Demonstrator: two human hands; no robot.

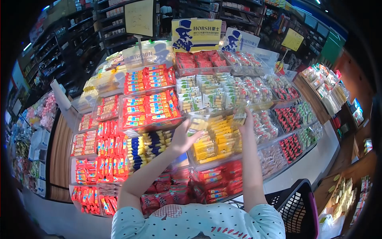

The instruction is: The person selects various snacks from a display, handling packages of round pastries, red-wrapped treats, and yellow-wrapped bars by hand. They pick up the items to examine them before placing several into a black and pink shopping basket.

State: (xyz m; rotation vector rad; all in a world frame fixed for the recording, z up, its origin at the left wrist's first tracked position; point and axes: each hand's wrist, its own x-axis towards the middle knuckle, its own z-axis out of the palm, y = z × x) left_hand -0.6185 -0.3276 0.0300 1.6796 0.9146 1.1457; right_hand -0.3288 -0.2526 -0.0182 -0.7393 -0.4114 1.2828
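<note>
Both arms reach over a tiered display of packaged snacks. My left hand (184,137) is closed on a clear packet (197,123) with pale pieces inside, above the left edge of a bin of yellow packets (223,137). Over the right side of that same bin, my right hand (247,121) grips a small clear packet (240,115), which is blurred. Just behind the hands lie white and green packets (213,88) in a clear bin. Red packets (149,105) fill the bins to the left.
A yellow sign (197,35) stands behind the display. Near my right side is a black basket (292,209) with a purple edge. Clear bin walls divide the snacks. Wooden shelves (332,187) with more packets stand at the right.
</note>
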